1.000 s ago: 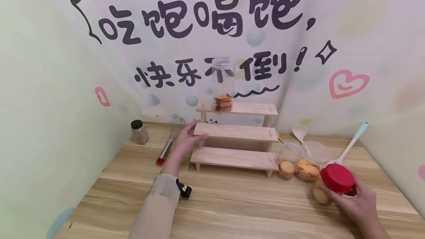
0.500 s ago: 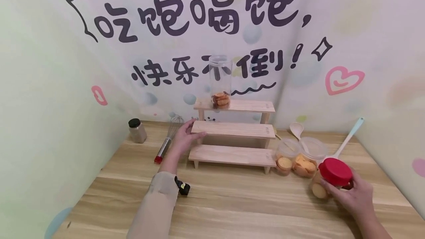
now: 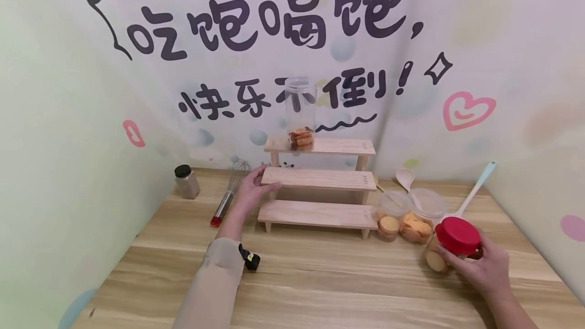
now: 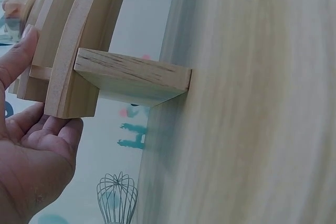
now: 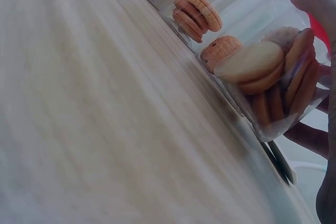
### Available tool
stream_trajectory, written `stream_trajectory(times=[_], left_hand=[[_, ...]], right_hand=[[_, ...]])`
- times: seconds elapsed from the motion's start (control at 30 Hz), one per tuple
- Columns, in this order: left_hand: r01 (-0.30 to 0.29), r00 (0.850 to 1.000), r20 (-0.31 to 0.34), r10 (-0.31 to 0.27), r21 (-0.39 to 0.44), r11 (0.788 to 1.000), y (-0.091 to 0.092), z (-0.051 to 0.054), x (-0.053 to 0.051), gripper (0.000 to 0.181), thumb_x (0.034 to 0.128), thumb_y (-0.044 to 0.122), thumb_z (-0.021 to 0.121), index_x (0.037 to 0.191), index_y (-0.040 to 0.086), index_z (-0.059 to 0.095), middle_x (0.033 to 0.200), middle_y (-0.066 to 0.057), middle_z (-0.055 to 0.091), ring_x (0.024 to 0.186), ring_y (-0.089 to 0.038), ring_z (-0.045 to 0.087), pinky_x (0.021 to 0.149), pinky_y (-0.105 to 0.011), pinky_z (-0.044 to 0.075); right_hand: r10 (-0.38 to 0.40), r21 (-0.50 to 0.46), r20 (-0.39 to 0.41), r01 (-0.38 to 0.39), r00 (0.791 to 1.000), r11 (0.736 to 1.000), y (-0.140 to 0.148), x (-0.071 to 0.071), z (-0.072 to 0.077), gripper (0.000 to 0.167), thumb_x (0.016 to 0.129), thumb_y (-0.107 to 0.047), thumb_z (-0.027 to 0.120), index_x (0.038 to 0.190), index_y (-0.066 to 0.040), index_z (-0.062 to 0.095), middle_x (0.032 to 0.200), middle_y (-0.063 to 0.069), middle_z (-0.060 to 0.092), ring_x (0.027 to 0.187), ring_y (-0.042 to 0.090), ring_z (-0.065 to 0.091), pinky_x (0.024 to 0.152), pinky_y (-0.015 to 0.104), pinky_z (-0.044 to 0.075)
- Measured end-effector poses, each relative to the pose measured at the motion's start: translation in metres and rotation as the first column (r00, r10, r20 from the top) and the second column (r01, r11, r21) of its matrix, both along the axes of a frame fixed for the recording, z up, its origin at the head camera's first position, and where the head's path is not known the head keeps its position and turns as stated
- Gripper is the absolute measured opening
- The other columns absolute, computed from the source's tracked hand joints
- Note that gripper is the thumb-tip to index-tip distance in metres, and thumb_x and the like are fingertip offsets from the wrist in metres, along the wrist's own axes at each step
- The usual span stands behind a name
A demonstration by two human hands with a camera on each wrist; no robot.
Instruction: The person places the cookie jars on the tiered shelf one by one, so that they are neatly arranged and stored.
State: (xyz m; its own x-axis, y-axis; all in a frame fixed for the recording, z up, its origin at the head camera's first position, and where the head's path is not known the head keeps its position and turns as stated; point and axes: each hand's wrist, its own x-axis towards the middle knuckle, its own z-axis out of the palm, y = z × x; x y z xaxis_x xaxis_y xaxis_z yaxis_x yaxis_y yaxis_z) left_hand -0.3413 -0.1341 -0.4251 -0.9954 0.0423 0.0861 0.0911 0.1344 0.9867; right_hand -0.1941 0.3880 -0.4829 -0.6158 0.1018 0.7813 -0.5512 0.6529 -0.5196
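My left hand grips the left end of the middle step of a three-tier wooden display stand. In the left wrist view, the thumb lies over the boards and the fingers curl beneath the step. On the right, my right hand holds a clear jar with a red lid, thumb on the near side. Round cookies show through its wall in the right wrist view. A tall clear jar without a lid, some cookies at its bottom, stands on the top step.
Two open cookie jars stand between the stand and the red-lidded jar. Behind them are a pale spoon and a blue-handled utensil. At left lie a whisk and a black-capped jar.
The head view has shifted slightly, so the whole scene sits a little further left. Both hands keep their holds on the stand and the red-lidded jar.
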Motion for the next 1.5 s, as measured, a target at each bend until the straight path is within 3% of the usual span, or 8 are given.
stream_trajectory(times=[0.33, 0.47, 0.67, 0.83, 0.97, 1.23, 1.4, 1.5], left_hand=[[0.001, 1.0, 0.015, -0.001, -0.026, 1.0, 0.009, -0.007, 0.005, 0.09, 0.0822, 0.027, 0.086, 0.156, 0.013, 0.036, 0.16, -0.011, 0.036, 0.145, -0.026, 0.038, 0.115, -0.039, 0.038], [0.0, 1.0, 0.004, 0.0, -0.02, 1.0, 0.011, -0.006, 0.005, 0.089, 0.0826, 0.027, 0.085, 0.156, 0.013, 0.037, 0.159, -0.012, 0.037, 0.144, -0.027, 0.039, 0.114, -0.04, 0.04], [-0.007, 1.0, -0.005, 0.007, -0.025, 1.0, 0.013, -0.006, 0.003, 0.09, 0.0821, 0.028, 0.086, 0.156, 0.013, 0.037, 0.159, -0.012, 0.037, 0.144, -0.028, 0.039, 0.114, -0.04, 0.039], [0.001, 1.0, 0.007, -0.001, -0.036, 0.999, 0.012, -0.006, 0.003, 0.091, 0.0816, 0.029, 0.086, 0.156, 0.014, 0.036, 0.16, -0.012, 0.035, 0.145, -0.027, 0.038, 0.115, -0.038, 0.038], [-0.009, 1.0, 0.012, 0.009, -0.046, 0.999, 0.005, -0.001, 0.002, 0.091, 0.0818, 0.031, 0.085, 0.157, 0.016, 0.036, 0.161, -0.01, 0.034, 0.146, -0.026, 0.036, 0.116, -0.039, 0.037], [-0.011, 1.0, 0.007, 0.011, -0.041, 0.999, -0.006, 0.008, 0.0, 0.091, 0.0832, 0.028, 0.085, 0.158, 0.015, 0.033, 0.162, -0.011, 0.032, 0.146, -0.027, 0.036, 0.115, -0.039, 0.038], [0.003, 1.0, 0.012, -0.002, -0.034, 0.999, -0.003, 0.007, 0.0, 0.091, 0.0826, 0.028, 0.085, 0.157, 0.014, 0.034, 0.162, -0.011, 0.031, 0.146, -0.027, 0.035, 0.116, -0.038, 0.037], [0.004, 1.0, 0.012, -0.004, -0.022, 1.0, -0.001, 0.006, 0.0, 0.091, 0.0821, 0.027, 0.086, 0.157, 0.014, 0.035, 0.162, -0.011, 0.032, 0.146, -0.027, 0.035, 0.117, -0.038, 0.036]], right_hand=[[-0.01, -0.014, 0.021, 0.011, 1.0, 1.0, 0.002, 0.017, 0.002, 0.076, 0.043, 0.014, 0.091, 0.114, 0.013, 0.065, 0.105, -0.03, 0.063, 0.073, -0.013, 0.057, 0.062, 0.002, 0.048], [0.03, -0.008, -0.073, -0.03, 0.997, 1.0, 0.004, 0.015, 0.015, 0.075, 0.044, 0.008, 0.093, 0.111, 0.019, 0.062, 0.109, -0.027, 0.064, 0.077, -0.015, 0.059, 0.066, 0.002, 0.048], [0.119, 0.005, -0.2, -0.121, 0.972, 0.993, -0.008, 0.013, 0.054, 0.075, 0.057, -0.019, 0.098, 0.109, 0.021, 0.062, 0.108, -0.016, 0.069, 0.082, -0.011, 0.062, 0.071, 0.002, 0.048], [0.086, -0.013, -0.18, -0.09, 0.98, 0.996, -0.04, 0.017, 0.094, 0.069, 0.054, -0.003, 0.095, 0.111, 0.018, 0.063, 0.107, -0.019, 0.067, 0.083, -0.009, 0.062, 0.073, 0.002, 0.048], [0.04, -0.055, -0.152, -0.049, 0.988, 0.997, -0.064, -0.001, 0.112, 0.072, 0.046, 0.011, 0.091, 0.114, 0.013, 0.066, 0.098, -0.02, 0.067, 0.066, -0.008, 0.057, 0.058, 0.002, 0.046], [0.034, -0.075, -0.234, -0.053, 0.972, 0.996, -0.113, -0.031, 0.156, 0.073, 0.056, -0.002, 0.095, 0.123, 0.002, 0.067, 0.105, 0.003, 0.073, 0.078, -0.002, 0.062, 0.065, 0.006, 0.05], [0.04, -0.128, -0.209, -0.068, 0.977, 0.989, -0.133, -0.028, 0.178, 0.068, 0.063, 0.001, 0.092, 0.126, 0.002, 0.065, 0.108, -0.003, 0.071, 0.082, 0.002, 0.062, 0.066, 0.008, 0.051], [0.053, -0.116, -0.167, -0.074, 0.985, 0.99, -0.147, -0.022, 0.185, 0.066, 0.065, 0.003, 0.09, 0.126, 0.005, 0.063, 0.108, 0.003, 0.072, 0.083, 0.002, 0.06, 0.064, 0.008, 0.05]])
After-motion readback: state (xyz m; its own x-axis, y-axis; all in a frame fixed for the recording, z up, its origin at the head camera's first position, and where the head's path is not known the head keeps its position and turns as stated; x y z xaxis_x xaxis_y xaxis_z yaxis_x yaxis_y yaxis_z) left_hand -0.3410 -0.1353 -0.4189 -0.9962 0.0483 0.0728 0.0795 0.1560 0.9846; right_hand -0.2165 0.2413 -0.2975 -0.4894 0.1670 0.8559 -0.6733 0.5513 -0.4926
